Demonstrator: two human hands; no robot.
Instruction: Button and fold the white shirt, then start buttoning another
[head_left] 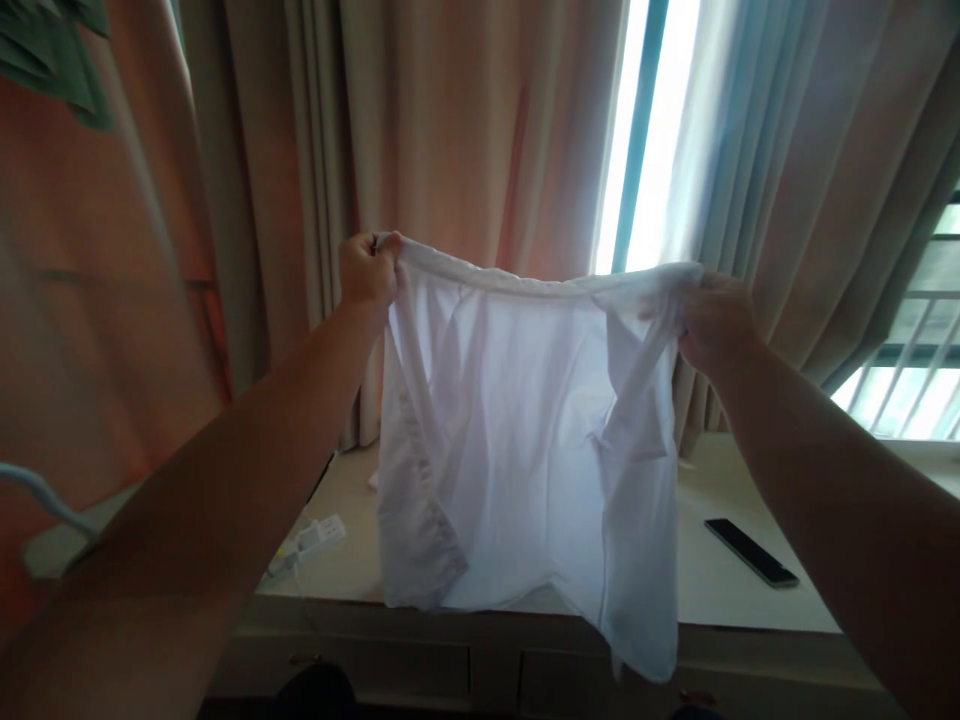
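Observation:
Stretched between my two hands hangs a white garment (517, 430), its upper edge drawn nearly straight and its lower part falling in loose folds past the desk's front edge. It looks like a shirt, though its collar and full shape cannot be made out. My left hand (371, 268) is closed on the upper left corner. At the upper right corner my right hand (716, 315) grips the cloth, its fingers partly hidden behind the fabric. Both arms reach out forward over the desk.
Behind the cloth is a pale desk (720, 590) with drawers in front. A black phone (751, 552) lies at its right, a white power strip (319, 535) at its left. Long curtains (480, 130) hang behind, parted at a bright window (645, 130). Green cloth (56, 55) hangs upper left.

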